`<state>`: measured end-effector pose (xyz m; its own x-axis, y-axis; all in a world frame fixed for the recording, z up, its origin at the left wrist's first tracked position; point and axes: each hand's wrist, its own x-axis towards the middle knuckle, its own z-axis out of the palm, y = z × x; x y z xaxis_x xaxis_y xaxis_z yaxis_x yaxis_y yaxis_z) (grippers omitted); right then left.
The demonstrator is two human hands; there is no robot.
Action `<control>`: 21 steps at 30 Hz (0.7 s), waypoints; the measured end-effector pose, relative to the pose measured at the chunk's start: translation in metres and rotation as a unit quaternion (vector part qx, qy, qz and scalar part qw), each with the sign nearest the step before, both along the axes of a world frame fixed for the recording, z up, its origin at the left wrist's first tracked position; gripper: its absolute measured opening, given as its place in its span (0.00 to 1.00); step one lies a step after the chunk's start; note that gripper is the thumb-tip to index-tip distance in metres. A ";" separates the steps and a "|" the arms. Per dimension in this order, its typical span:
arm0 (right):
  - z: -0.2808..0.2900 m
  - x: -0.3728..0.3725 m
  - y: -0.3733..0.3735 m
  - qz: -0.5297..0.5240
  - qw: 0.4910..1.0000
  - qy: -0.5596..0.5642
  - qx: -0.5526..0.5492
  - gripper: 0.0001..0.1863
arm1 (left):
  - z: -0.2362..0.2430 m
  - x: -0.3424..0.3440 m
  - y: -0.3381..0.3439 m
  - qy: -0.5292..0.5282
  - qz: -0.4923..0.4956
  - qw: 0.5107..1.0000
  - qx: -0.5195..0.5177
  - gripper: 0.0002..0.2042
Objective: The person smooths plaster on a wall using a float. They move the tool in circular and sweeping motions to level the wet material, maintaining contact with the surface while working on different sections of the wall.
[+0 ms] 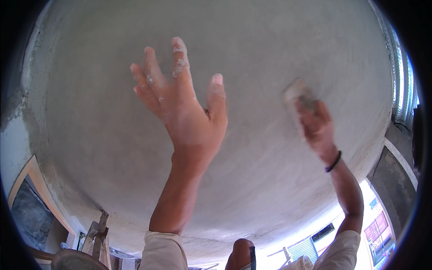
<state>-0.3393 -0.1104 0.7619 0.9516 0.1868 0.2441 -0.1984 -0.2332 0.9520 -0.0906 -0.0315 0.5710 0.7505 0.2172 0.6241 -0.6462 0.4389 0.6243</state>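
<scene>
Left hand (193,117) empty, fingers spread wide, pale smears on them. Right hand (318,130) grips blurred block (293,93) by grey surface (252,166); dark bracelet (334,162) on wrist.

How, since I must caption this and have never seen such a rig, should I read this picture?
There is no robot: these are a person's bare hands, seen by a wide fisheye camera worn on the head, so straight edges bend near the rim. Before them spreads a large grey surface that looks like plaster. The left hand is raised and spread open, with nothing visible in it, flecked with something pale. The right hand, with a dark bracelet at the wrist, holds a block-like object, too blurred to name.
</scene>
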 end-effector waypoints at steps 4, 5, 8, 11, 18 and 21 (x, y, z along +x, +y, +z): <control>0.030 0.097 0.027 0.037 0.999 0.000 -0.032 0.20 | 0.001 -0.004 -0.011 0.026 0.001 0.999 0.031 0.33; 0.035 0.103 0.035 0.018 0.998 -0.061 0.008 0.19 | 0.002 -0.007 -0.012 0.038 -0.003 0.998 0.043 0.32; 0.041 0.093 0.037 -0.012 0.985 -0.163 0.064 0.19 | 0.009 -0.004 -0.010 0.027 -0.004 0.999 0.031 0.33; -0.011 0.035 -0.001 0.068 0.980 -0.107 0.150 0.18 | 0.006 -0.004 -0.008 -0.001 -0.002 0.999 0.036 0.32; -0.001 0.127 0.051 -0.002 0.999 -0.031 -0.027 0.20 | -0.002 -0.005 -0.010 0.016 0.005 0.999 0.034 0.32; 0.005 0.076 0.008 0.028 0.996 -0.075 0.030 0.20 | 0.003 -0.011 -0.006 -0.011 -0.002 1.000 0.015 0.32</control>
<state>-0.2629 -0.1023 0.7668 0.8925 0.2188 0.3944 -0.3217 -0.3041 0.8967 -0.1013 -0.0376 0.5740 0.7379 0.1948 0.6462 -0.6577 0.4226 0.6236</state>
